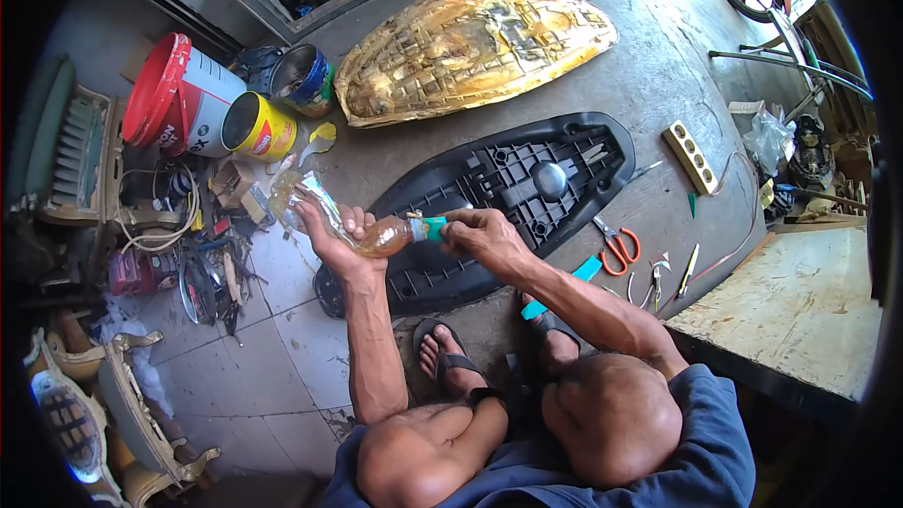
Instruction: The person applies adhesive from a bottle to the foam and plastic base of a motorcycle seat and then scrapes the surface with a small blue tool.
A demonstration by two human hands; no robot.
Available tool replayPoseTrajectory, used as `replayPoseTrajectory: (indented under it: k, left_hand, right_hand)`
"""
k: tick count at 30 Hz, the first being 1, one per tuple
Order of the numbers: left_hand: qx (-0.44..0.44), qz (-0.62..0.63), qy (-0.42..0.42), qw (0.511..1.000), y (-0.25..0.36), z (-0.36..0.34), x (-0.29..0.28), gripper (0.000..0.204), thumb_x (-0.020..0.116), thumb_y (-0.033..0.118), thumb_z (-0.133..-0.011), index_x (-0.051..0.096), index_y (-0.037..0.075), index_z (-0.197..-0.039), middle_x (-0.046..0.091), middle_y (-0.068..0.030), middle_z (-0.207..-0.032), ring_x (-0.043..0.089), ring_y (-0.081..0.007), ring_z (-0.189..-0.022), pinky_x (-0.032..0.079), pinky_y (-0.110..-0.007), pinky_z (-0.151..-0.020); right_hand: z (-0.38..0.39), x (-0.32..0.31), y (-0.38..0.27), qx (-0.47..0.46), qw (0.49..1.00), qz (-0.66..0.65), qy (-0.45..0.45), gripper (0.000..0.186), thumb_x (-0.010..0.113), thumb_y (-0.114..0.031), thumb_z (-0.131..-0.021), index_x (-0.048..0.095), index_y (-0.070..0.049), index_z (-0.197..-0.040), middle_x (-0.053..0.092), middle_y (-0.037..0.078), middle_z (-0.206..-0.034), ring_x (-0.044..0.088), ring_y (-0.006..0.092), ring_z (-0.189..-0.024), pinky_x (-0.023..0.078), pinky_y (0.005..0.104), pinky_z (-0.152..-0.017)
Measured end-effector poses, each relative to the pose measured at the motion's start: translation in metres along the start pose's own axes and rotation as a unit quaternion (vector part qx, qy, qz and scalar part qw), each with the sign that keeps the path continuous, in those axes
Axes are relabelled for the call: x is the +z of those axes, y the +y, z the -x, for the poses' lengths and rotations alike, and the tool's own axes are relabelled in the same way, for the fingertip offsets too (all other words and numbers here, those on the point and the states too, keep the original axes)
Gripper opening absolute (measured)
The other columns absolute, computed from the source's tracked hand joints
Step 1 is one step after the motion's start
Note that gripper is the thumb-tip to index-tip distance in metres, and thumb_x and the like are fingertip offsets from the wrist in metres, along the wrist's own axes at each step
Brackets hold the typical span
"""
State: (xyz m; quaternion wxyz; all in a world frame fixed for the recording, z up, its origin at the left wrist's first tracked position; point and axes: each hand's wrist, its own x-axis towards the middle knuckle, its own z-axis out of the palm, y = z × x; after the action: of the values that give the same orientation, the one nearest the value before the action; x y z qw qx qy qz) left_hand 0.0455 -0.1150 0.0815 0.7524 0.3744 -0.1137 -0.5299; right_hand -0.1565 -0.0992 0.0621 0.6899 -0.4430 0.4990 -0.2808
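My left hand (340,237) grips a clear plastic bottle (384,236) with amber contents, tilted so its neck points to the right. At the bottle's mouth, my right hand (484,240) pinches a small teal-green piece (434,229); whether it is a cap or a strip cannot be made out. Below both hands lies a black plastic motorcycle seat base (508,169), ribbed side up, with a shiny round bowl-like thing (548,181) on it. Beyond it rests a worn yellow foam seat pad (470,52).
Orange-handled scissors (618,246), a cutter knife (689,269) and a teal strip (587,270) lie at right, near a power strip (689,158). A red-and-white bucket (188,94), a yellow can (259,126) and scattered tools (202,282) are at left. A wooden board (790,310) stands lower right.
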Motion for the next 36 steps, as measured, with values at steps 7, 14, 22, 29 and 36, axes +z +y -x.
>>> replayPoseTrajectory:
  k: [7, 14, 22, 29, 36]
  left_hand:
    - [0.05, -0.174, 0.094, 0.979, -0.028, -0.003, -0.022, 0.039, 0.059, 0.052, -0.094, 0.053, 0.015, -0.105, 0.041, 0.0024, -0.06, 0.042, -0.0066, -0.048, 0.034, -0.021, -0.043]
    - [-0.124, -0.189, 0.078, 0.971, -0.057, 0.01, -0.081, 0.055, 0.058, 0.055, -0.093, 0.05, 0.01, -0.125, 0.061, -0.0094, -0.085, 0.047, -0.0072, -0.049, 0.039, -0.022, -0.045]
    - [-0.121, -0.232, 0.107, 0.959, -0.076, 0.009, -0.094, 0.057, 0.058, 0.056, -0.093, 0.053, 0.006, -0.122, 0.061, -0.0088, -0.089, 0.048, -0.0076, -0.051, 0.042, -0.024, -0.044]
    - [-0.124, -0.253, 0.1, 0.954, -0.079, 0.016, -0.088, 0.056, 0.059, 0.057, -0.092, 0.053, 0.005, -0.111, 0.057, -0.0068, -0.086, 0.049, -0.0082, -0.051, 0.044, -0.026, -0.045]
    - [-0.116, -0.244, 0.105, 0.957, -0.077, 0.013, -0.102, 0.056, 0.059, 0.056, -0.093, 0.053, 0.005, -0.114, 0.058, -0.0075, -0.088, 0.05, -0.0083, -0.051, 0.044, -0.026, -0.045]
  right_hand:
    - [-0.01, -0.019, 0.012, -0.032, 0.969, -0.246, -0.015, 0.024, 0.058, -0.015, -0.092, 0.064, 0.001, -0.109, 0.064, 0.006, -0.077, 0.062, 0.0125, -0.068, 0.05, 0.0246, -0.066]
    - [0.0, -0.228, 0.074, -0.064, 0.886, 0.001, 0.46, 0.034, 0.06, -0.023, -0.09, 0.067, 0.0, -0.115, 0.064, 0.005, -0.077, 0.06, 0.011, -0.062, 0.049, 0.0258, -0.058]
    - [-0.008, -0.289, 0.089, 0.064, 0.775, 0.243, 0.58, 0.045, 0.06, -0.042, -0.083, 0.075, -0.004, -0.103, 0.073, 0.019, -0.095, 0.071, 0.0318, -0.091, 0.052, 0.0397, -0.085]
    - [-0.059, -0.287, 0.048, 0.024, 0.772, 0.342, 0.535, 0.042, 0.061, -0.041, -0.084, 0.074, -0.004, -0.099, 0.07, 0.023, -0.09, 0.07, 0.0364, -0.088, 0.053, 0.043, -0.081]
    - [-0.094, -0.268, 0.001, -0.156, 0.837, 0.462, 0.25, 0.026, 0.061, -0.026, -0.085, 0.071, -0.003, -0.091, 0.067, 0.021, -0.09, 0.066, 0.0384, -0.084, 0.053, 0.0465, -0.078]
